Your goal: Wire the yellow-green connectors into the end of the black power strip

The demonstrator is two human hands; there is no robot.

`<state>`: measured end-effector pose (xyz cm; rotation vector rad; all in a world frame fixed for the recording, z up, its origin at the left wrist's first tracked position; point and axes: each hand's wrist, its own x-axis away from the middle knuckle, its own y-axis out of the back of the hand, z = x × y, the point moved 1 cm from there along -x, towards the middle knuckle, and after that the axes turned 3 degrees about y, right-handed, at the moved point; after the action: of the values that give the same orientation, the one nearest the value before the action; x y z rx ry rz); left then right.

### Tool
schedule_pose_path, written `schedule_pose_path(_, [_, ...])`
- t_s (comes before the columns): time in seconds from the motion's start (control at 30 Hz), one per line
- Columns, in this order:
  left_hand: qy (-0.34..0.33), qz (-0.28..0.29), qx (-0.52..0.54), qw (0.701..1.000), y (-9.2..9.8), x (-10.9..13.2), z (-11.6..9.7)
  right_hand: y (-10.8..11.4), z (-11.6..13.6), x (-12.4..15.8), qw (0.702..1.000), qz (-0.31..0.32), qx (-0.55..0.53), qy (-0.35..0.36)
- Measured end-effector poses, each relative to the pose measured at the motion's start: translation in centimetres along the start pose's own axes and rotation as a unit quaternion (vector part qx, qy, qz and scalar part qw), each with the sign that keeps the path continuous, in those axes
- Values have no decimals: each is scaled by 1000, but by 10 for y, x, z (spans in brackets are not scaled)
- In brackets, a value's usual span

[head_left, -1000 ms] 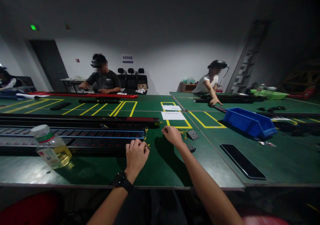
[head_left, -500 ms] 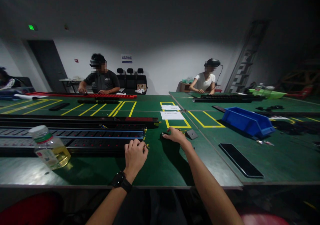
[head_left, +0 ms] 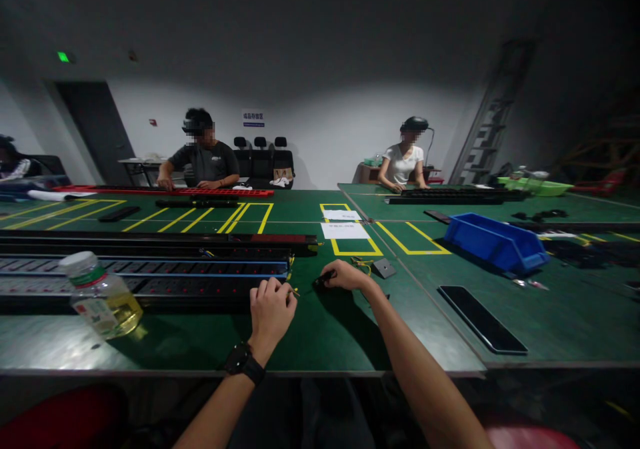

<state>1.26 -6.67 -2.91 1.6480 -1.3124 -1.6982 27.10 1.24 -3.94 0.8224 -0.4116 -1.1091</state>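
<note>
My left hand, with a black watch on its wrist, is closed at the right end of the nearest black power strip. Thin wires poke out past its fingertips. A little to the right, my right hand pinches a small black part just above the green table; its exact kind is too dark to make out. Right behind that hand lie a small grey plate and some yellow wire. More wire ends show at the end of the neighbouring blue-edged strip.
A bottle of yellow liquid stands at left, before the strips. To the right are a phone and a blue bin. Paper labels lie mid-table. Two people work across the table at long strips.
My right hand has drawn slightly nearer and left, its fingers now closed round the small black part, which has tilted. My left hand has stayed in place.
</note>
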Motion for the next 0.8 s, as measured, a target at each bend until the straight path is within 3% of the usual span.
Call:
schedule_pose_path(0.13, [0, 5, 4, 1000, 2, 0, -1, -10, 7, -5, 996, 48, -63, 44])
schedule_pose_path(0.33, [-6, 13, 4, 1000, 5, 1, -2, -29, 20, -11, 974, 67, -202, 75])
schedule_pose_path(0.63, [-14, 30, 5, 999, 9, 2, -3, -44, 30, -17, 984, -16, -137, 110])
schedule_pose_path(0.8, [-17, 35, -1, 999, 12, 3, -4, -46, 30, -18, 985, -7, -134, 110])
